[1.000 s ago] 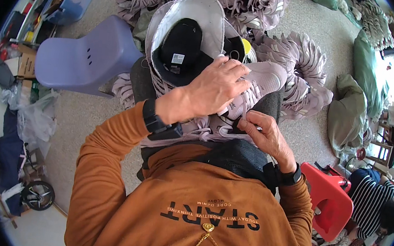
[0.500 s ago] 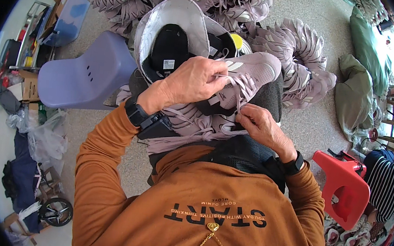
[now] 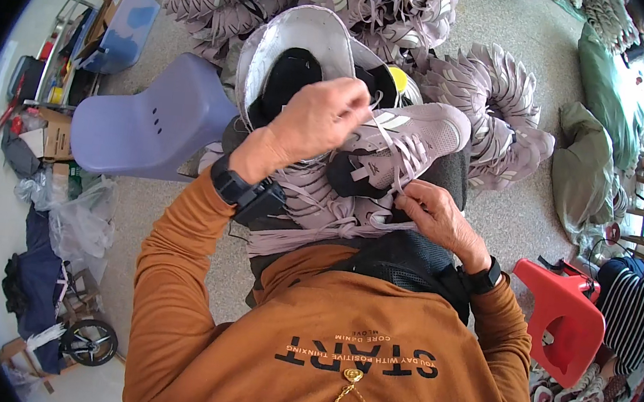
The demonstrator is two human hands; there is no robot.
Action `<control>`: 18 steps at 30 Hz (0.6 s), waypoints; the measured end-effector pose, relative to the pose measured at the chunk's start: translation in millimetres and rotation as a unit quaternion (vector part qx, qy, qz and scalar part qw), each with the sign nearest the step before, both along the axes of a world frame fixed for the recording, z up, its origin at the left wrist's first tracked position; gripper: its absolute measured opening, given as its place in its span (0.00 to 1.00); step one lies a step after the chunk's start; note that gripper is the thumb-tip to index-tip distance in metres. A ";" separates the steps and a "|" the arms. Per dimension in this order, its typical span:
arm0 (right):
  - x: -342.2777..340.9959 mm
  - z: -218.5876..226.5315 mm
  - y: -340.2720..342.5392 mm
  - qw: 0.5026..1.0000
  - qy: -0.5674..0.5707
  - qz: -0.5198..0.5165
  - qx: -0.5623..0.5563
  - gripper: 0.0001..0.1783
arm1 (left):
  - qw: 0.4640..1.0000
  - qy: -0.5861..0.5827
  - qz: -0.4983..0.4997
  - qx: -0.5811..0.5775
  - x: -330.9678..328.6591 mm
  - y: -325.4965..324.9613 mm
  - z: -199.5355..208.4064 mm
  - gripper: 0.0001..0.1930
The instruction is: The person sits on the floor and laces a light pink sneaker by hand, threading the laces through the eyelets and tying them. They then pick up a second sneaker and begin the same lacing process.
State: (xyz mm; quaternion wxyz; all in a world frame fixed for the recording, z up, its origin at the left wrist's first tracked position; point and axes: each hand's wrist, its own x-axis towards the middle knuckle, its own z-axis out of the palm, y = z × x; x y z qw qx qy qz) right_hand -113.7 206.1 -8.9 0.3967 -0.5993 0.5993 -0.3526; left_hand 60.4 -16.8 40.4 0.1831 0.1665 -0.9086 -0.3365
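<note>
A pale mauve sports shoe upper [image 3: 443,126] with light stripes lies across my lap, its toe pointing to the far right. My left hand [image 3: 320,119] is raised above its near left side, fingers pinched on a shoelace [image 3: 382,132] pulled taut from the eyelets. At the shoe's near edge, my right hand [image 3: 438,218] is closed, thumb and finger pinching a lace beside the tongue; its grip is partly hidden. Under and nearer than this shoe lie more mauve uppers with bundled laces [image 3: 319,228]. Beyond my left hand stands a white tub [image 3: 317,26] holding black insoles [image 3: 291,74].
A violet plastic chair [image 3: 148,118] stands left, a red stool [image 3: 562,321] right. Stacked mauve uppers [image 3: 496,86] curve on the floor beyond the shoe, with larger piles [image 3: 232,6] farther off. Green sacks [image 3: 608,89] lie far right. Someone in striped clothing [image 3: 631,316] is at the right edge.
My left hand has lifted off the shoe, drawing the lace out to the left. The shoe's heel side is more exposed. My right hand stays at the near edge.
</note>
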 end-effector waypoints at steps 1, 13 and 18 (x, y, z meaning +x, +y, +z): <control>1.5 1.7 -1.1 1.000 -0.004 -0.008 0.008 0.10 | 0.998 -0.013 -0.015 -0.053 0.0 6.2 -4.3 0.12; -36.1 0.2 -22.2 0.984 -0.149 -0.091 0.038 0.13 | 0.996 -0.021 0.082 -0.033 -8.1 30.2 -41.2 0.09; -31.6 9.8 -1.5 0.980 -0.178 -0.087 0.006 0.15 | 0.968 -0.064 -0.039 0.241 5.1 5.2 -8.0 0.11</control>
